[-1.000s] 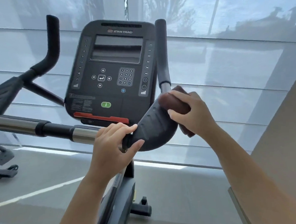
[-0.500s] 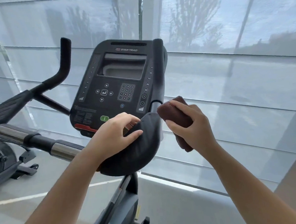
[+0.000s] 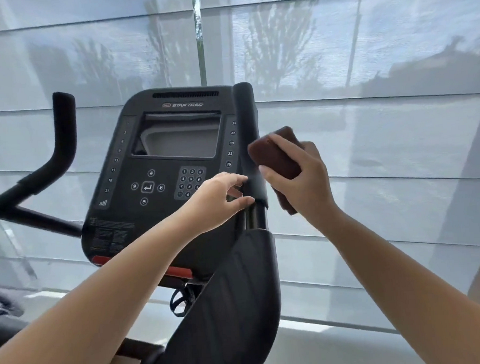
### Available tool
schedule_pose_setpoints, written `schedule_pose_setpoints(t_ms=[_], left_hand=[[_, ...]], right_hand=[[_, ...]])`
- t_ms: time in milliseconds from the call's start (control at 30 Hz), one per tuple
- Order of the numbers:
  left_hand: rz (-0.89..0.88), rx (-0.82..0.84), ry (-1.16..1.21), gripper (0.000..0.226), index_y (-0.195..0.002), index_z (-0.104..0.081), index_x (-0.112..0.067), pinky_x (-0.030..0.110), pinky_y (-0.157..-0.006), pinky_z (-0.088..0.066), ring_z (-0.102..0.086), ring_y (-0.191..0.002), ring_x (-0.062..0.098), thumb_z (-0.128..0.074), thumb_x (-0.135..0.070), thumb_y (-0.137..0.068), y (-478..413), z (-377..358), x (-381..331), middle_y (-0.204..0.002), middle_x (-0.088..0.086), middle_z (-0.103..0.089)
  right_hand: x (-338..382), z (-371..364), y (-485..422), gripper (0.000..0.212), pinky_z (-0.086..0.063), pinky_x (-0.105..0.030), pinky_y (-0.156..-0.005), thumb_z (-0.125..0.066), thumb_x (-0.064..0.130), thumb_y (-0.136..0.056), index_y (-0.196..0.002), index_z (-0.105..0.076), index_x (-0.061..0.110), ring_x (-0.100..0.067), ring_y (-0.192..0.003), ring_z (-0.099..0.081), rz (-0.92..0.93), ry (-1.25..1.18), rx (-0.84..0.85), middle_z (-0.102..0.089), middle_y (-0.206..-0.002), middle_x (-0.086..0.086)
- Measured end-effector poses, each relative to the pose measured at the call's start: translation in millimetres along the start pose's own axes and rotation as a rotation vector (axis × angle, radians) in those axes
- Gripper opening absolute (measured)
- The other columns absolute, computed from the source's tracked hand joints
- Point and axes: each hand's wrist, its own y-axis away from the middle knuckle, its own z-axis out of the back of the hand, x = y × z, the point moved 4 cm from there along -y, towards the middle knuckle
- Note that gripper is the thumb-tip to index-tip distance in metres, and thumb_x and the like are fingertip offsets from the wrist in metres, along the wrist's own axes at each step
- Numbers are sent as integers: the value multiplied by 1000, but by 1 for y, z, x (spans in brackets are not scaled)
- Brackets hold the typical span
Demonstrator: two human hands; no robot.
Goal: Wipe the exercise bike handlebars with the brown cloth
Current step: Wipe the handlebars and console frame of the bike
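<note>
Your right hand (image 3: pixel 305 184) now sits higher than a moment ago. It has left the base of the right handlebar (image 3: pixel 245 112) and grips the brown cloth (image 3: pixel 279 157) folded in its fingers, pressed to the right side of the black upright grip about halfway up. Your left hand (image 3: pixel 217 202) has come off the curved pad (image 3: pixel 239 293) below. It reaches for the bar's lower end with thumb and fingers spread and holding nothing; the thumb tip looks to be on the bar, though you can't be sure it touches. So the wipe seems to have moved from the pad onto the upright post, and its upper half probably remains.

The left handlebar (image 3: pixel 63 130) stands well apart across the console (image 3: pixel 160 169) and no hand is near it — count it as work ahead. The console sits just beside the post, so the cloth has little room on that inner side, and the keypad is close to your left fingers. A dark strap (image 3: pixel 181 299) hangs under the console, and the pale window blind (image 3: pixel 369 119) is behind.
</note>
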Motion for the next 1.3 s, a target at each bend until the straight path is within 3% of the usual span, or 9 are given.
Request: schedule_pose_setpoints(t_ms=[233,467,600,700,767,867,1033,1200,1300], left_hand=[[-59,-43,109,38,-118,-59,-10,16,-82,-42,-55,-88,-6,-68,-15,-81,4,-2,8,-110,-3,-57],[-104,-130,188,34,-109,-65,-5,3,-80,-36,-56,-84,-8,-71,-10,-76,6,-2,11,-105,0,-62],[-87,-175,232,29,-104,-67,-3,4,-82,-37,-61,-91,7,-71,-6,-75,8,-6,11,-105,2,-63],[-43,-198,296,29,-104,-67,-7,7,-83,-40,-60,-91,1,-71,-8,-75,11,-8,13,-106,-3,-63],[7,-192,381,30,-104,-67,-9,8,-85,-41,-59,-95,-2,-71,-8,-75,11,-9,16,-106,-4,-63],[51,-203,481,30,-103,-67,-7,6,-83,-41,-60,-95,-3,-71,-4,-73,13,-11,18,-104,-4,-64],[88,-226,589,35,-104,-64,-10,8,-81,-44,-62,-90,-5,-70,3,-72,14,-14,17,-98,-4,-64],[91,-211,686,31,-100,-65,-13,18,-84,-49,-65,-86,9,-69,-2,-71,17,-13,13,-91,6,-66],[95,-210,690,29,-97,-66,-13,16,-81,-49,-65,-82,6,-69,-10,-69,17,-12,13,-88,3,-66]], right_hand=[[10,-35,-96,51,-44,-34,-97,-69,22,-80,-129,-53,20,-23,-104,-51,267,129,-49,-37,-109,-3],[-21,-34,-39,49,-40,-9,-86,-72,22,-73,-121,-60,30,-4,-89,-49,246,132,236,-42,-103,0],[-25,-19,-26,46,-36,-2,-77,-70,33,-70,-114,-60,44,-1,-86,-52,156,137,442,-50,-95,2],[-2,-16,-62,48,-36,-3,-81,-74,24,-74,-120,-61,29,-3,-82,-48,331,213,283,-47,-101,-3],[12,-20,-96,48,-43,-16,-88,-71,23,-78,-124,-58,23,-12,-91,-50,377,256,111,-44,-107,-8],[18,-29,-118,49,-50,-37,-87,-68,25,-80,-127,-54,26,-25,-94,-55,298,265,98,-41,-109,-9],[-6,-31,-48,48,-45,-23,-86,-71,25,-76,-122,-58,34,-15,-89,-54,234,289,323,-39,-101,1],[-4,-15,-2,39,-51,-28,-70,-67,36,-72,-102,-58,59,-7,-71,-59,-31,28,561,-48,-91,6],[5,-6,-6,36,-51,-19,-71,-69,35,-68,-99,-63,54,-6,-72,-63,-25,-47,579,-62,-85,6]])
